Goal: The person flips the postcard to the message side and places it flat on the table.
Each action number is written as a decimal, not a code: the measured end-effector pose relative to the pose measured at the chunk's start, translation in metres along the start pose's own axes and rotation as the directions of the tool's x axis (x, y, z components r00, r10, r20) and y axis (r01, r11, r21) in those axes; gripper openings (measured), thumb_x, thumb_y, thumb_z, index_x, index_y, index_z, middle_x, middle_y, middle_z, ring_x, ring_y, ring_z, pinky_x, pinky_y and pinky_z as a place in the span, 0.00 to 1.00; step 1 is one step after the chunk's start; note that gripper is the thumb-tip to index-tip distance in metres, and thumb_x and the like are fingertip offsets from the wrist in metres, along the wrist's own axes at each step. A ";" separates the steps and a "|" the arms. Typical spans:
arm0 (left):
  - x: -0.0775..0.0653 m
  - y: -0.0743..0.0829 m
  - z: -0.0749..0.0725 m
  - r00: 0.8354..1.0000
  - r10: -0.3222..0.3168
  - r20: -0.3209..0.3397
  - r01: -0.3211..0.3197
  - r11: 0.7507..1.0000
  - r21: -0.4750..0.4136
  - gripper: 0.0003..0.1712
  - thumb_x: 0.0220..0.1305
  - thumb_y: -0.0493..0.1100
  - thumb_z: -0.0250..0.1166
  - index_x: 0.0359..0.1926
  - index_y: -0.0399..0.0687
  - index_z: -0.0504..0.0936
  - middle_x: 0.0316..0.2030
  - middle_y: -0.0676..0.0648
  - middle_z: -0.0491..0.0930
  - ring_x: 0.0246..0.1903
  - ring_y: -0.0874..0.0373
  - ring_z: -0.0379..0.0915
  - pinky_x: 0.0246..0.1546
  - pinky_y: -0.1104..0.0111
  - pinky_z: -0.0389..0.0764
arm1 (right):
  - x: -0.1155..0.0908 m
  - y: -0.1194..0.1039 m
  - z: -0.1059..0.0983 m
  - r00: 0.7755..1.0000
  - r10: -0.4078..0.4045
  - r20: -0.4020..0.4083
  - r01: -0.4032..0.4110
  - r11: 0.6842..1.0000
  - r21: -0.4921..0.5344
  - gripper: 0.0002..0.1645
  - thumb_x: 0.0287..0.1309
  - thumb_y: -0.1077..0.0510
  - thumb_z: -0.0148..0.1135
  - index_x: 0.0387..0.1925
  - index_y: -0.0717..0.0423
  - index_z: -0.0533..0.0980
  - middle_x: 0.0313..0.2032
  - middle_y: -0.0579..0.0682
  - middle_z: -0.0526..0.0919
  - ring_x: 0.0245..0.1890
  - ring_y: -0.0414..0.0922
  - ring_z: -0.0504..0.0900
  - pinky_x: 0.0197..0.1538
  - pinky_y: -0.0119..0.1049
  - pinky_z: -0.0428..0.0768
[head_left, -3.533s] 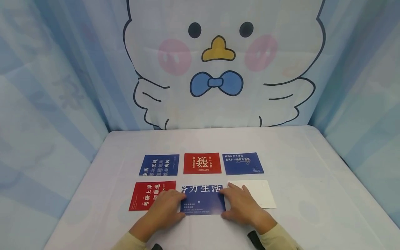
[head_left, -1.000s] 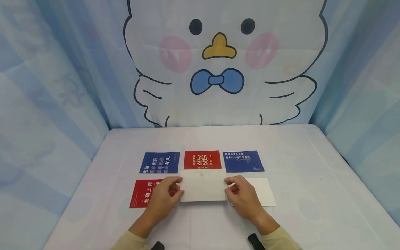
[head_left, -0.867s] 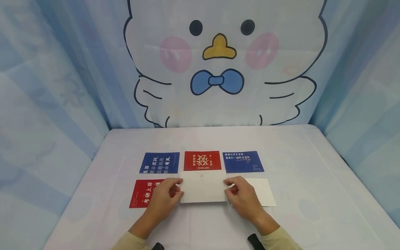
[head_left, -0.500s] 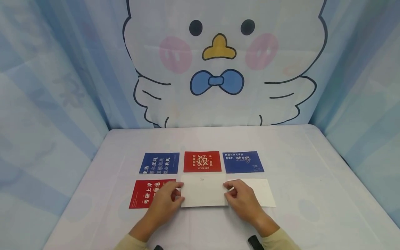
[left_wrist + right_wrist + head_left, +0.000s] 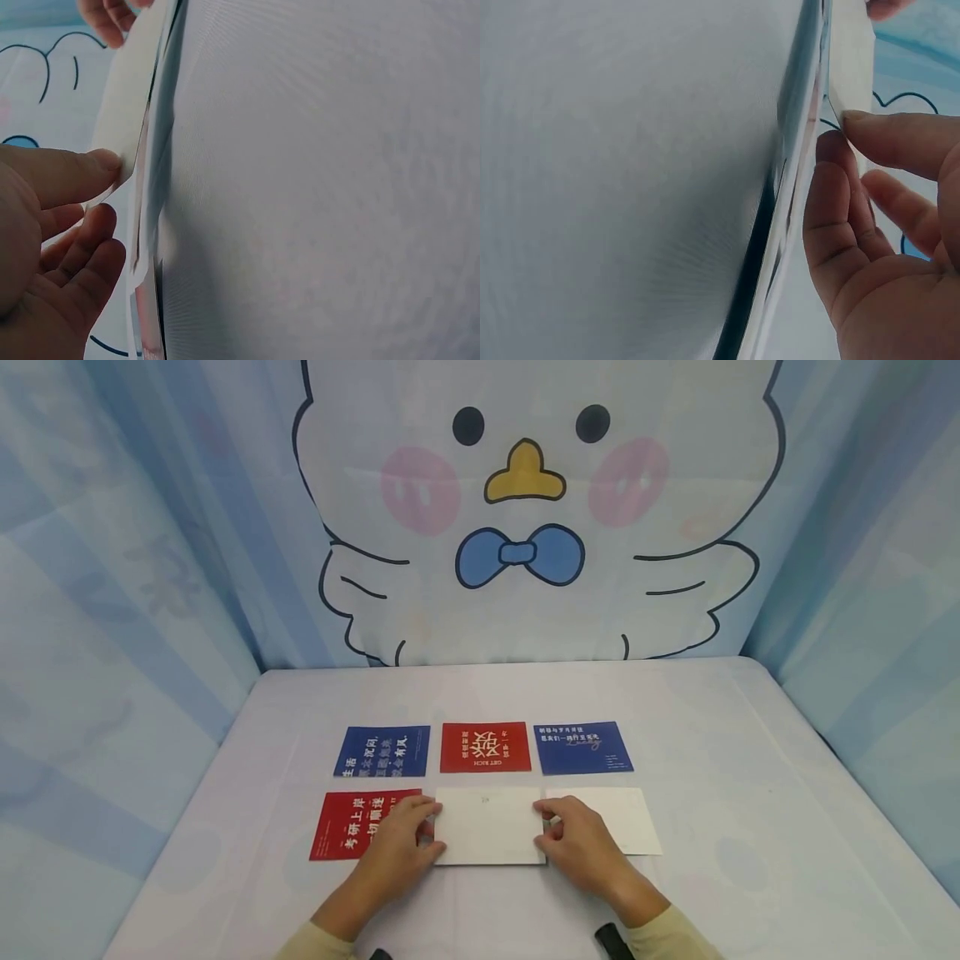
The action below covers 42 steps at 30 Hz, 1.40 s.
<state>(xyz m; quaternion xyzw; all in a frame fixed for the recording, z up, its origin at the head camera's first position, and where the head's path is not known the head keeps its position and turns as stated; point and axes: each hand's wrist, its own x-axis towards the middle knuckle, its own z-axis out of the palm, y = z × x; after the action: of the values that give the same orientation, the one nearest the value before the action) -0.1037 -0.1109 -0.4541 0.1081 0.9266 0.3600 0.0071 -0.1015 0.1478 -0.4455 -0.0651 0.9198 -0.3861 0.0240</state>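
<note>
A postcard (image 5: 489,828) with its plain cream face up is held level, close over the table, in the middle of the front row. My left hand (image 5: 397,847) pinches its left edge, the thumb at the near corner. Along the right edge my right hand (image 5: 588,847) pinches it the same way. In the left wrist view the thumb presses the cream face of the card (image 5: 127,105); the right wrist view shows the other thumb at the card's edge (image 5: 850,67). Partly under my left hand lies a red postcard (image 5: 337,831), and another cream-side-up postcard (image 5: 633,822) is beside my right hand.
Behind lies a row of a blue postcard (image 5: 386,752), a red postcard (image 5: 485,747) and a second blue postcard (image 5: 583,748). The white-covered table (image 5: 480,693) ends at a cartoon-printed curtain (image 5: 517,610), with more curtain on both sides.
The middle postcard lay blue side up and was then lifted, cream side up. Both hands have since lowered it toward the table and closer to me, uncovering the red postcard behind.
</note>
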 end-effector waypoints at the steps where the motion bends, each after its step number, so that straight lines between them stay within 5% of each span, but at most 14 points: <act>1: 0.000 0.001 0.000 1.000 -0.004 0.010 0.004 1.000 0.007 0.30 0.52 0.35 0.77 0.58 0.36 0.81 0.55 0.43 0.76 0.39 0.60 0.74 0.44 0.66 0.83 | 0.000 0.000 0.000 1.000 0.002 0.010 -0.002 1.000 -0.002 0.24 0.52 0.68 0.70 0.54 0.64 0.80 0.41 0.48 0.78 0.32 0.39 0.75 0.36 0.32 0.78; 15: 0.001 0.000 0.001 0.996 -0.026 0.080 0.021 0.998 0.057 0.35 0.50 0.36 0.79 0.60 0.34 0.78 0.55 0.43 0.76 0.43 0.55 0.73 0.52 0.59 0.81 | 0.003 -0.001 0.002 0.997 0.014 0.081 -0.013 1.000 -0.017 0.29 0.51 0.69 0.70 0.58 0.66 0.77 0.42 0.49 0.77 0.34 0.40 0.78 0.37 0.33 0.80; 22: 0.002 -0.001 0.001 0.995 -0.023 0.099 0.012 0.993 0.115 0.35 0.50 0.39 0.80 0.59 0.35 0.79 0.57 0.41 0.76 0.58 0.45 0.73 0.55 0.55 0.78 | 0.005 0.001 0.004 0.993 0.014 0.113 -0.008 0.999 -0.054 0.30 0.52 0.68 0.71 0.58 0.67 0.76 0.42 0.50 0.76 0.32 0.40 0.74 0.36 0.33 0.77; 31: 0.003 -0.002 0.000 0.994 -0.030 0.109 0.016 0.991 0.134 0.35 0.50 0.40 0.80 0.60 0.36 0.79 0.59 0.41 0.76 0.62 0.42 0.69 0.59 0.51 0.74 | 0.006 0.002 0.005 0.994 -0.033 0.106 0.046 0.992 -0.119 0.29 0.52 0.66 0.71 0.58 0.67 0.76 0.39 0.48 0.75 0.33 0.41 0.71 0.36 0.36 0.74; 42: 0.004 -0.003 -0.002 0.990 0.046 0.133 -0.071 0.979 0.191 0.27 0.51 0.40 0.78 0.55 0.43 0.85 0.51 0.48 0.84 0.50 0.51 0.73 0.50 0.52 0.76 | 0.004 0.003 0.004 0.990 -0.061 0.125 0.075 0.991 -0.107 0.27 0.54 0.67 0.69 0.57 0.63 0.78 0.38 0.47 0.78 0.39 0.46 0.73 0.49 0.50 0.75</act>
<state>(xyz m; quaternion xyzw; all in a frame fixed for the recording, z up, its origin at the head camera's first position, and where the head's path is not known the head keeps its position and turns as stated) -0.1085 -0.1136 -0.4549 0.1584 0.9516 0.2595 0.0454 -0.1055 0.1462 -0.4505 -0.1211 0.9340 -0.3301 0.0631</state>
